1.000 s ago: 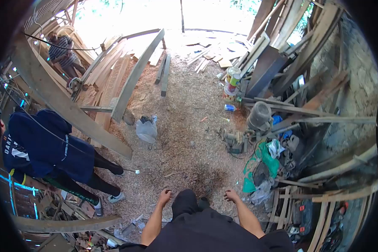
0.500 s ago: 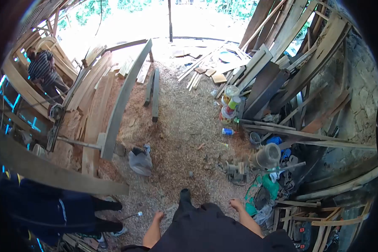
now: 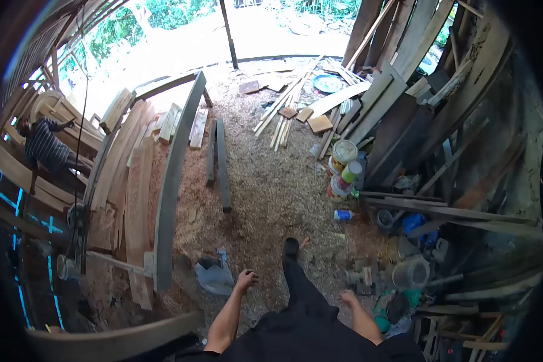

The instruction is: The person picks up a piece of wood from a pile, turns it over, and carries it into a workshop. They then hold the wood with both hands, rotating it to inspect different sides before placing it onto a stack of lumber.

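Note:
My left hand [image 3: 246,280] hangs in front of my body with its fingers loosely bent and a little apart. It holds nothing I can see. Closest to it is a pale plastic bag [image 3: 215,279] on the sawdust-covered floor, just left of the hand in the view. On the other side, my right hand [image 3: 347,297] is held low with its fingers curled in, and no object shows in it. Near that hand lie a small dark machine part with a wooden block [image 3: 367,276] and a greyish bucket [image 3: 411,273]. One foot [image 3: 291,246] is stretched forward on the wood shavings.
Long planks [image 3: 140,205] and a raised beam [image 3: 178,181] line the left side, where another person [image 3: 47,143] stands. Stacked paint buckets [image 3: 344,154], a blue-and-white bottle [image 3: 342,215] and leaning boards [image 3: 404,120] are on the right. Thin sticks [image 3: 289,96] lie ahead.
The view has moved forward, and one leg now reaches farther ahead. My left hand has swung up and forward. The dark-clothed figure at lower left has mostly left the view; the other person's arm is outstretched.

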Tool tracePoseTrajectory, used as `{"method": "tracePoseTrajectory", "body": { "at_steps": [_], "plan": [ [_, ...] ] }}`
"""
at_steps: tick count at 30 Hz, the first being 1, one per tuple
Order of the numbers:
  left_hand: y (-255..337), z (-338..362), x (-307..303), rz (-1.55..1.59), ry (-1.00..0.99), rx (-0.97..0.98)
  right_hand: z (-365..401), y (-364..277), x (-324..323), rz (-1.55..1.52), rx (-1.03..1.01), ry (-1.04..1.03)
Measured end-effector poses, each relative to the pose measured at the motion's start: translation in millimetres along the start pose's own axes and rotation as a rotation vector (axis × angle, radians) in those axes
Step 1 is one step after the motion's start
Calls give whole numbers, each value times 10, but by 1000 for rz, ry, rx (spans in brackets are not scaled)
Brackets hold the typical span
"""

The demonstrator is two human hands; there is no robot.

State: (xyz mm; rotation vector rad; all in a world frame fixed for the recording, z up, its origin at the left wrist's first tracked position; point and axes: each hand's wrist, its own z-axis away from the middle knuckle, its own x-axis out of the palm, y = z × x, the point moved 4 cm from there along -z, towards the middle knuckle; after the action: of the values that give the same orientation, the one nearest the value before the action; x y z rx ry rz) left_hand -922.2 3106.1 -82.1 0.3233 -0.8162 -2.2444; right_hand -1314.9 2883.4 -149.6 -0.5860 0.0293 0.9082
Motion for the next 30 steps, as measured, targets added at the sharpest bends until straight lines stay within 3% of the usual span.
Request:
{"method": "tracePoseTrajectory", "body": {
  "at_steps": [2, 3, 5, 6, 8, 10, 14, 16, 19, 20, 23, 26, 28, 29, 30],
  "plan": [
    [299, -284, -129, -45, 51, -27, -307, -304, 23, -14, 201, -39],
    [416, -364, -197, -84, 92, -57, -940, -21, -83, -19, 207, -46],
    [473, -685, -376, -94, 124, -78, -2068, 64, 174, 593, -413, -260],
    [527, -864, -501, -103, 156, -112, -1678, -741, 128, 809, -386, -211],
    [664, -1105, -638, -123, 174, -104, -1724, -1525, 56, 180, -92, -30],
    [848, -1307, -735, -118, 227, -88, -1810, -2325, 59, 55, -87, -22],
    [1093, -1915, -868, -101, 270, -16, -1957, -3890, 43, 113, -172, -59],
    [1423, -1936, -800, -11, 244, -116, -2088, -4435, 33, 106, -174, -65],
    [1357, -2659, -1000, 183, 101, -140, -2226, -5142, 36, 106, -185, -64],
    [1688, -2630, -968, 67, 152, -260, -2289, -5332, 23, 111, -182, -58],
    [2281, -3259, -1065, -14, 102, -264, -2756, -5569, -50, 99, -220, 48],
    [3094, -4046, -1220, -190, 10, -190, -2798, -5905, -174, 28, -25, 112],
    [3714, -4657, -1294, -463, 40, -73, -3004, -5853, -164, -166, 198, 67],
    [4129, -4888, -1277, -385, 60, -49, -3158, -5808, -138, -321, 339, 25],
    [4594, -5085, -1224, -306, 80, -31, -3510, -5222, -380, -315, 340, 23]
  ]
}}
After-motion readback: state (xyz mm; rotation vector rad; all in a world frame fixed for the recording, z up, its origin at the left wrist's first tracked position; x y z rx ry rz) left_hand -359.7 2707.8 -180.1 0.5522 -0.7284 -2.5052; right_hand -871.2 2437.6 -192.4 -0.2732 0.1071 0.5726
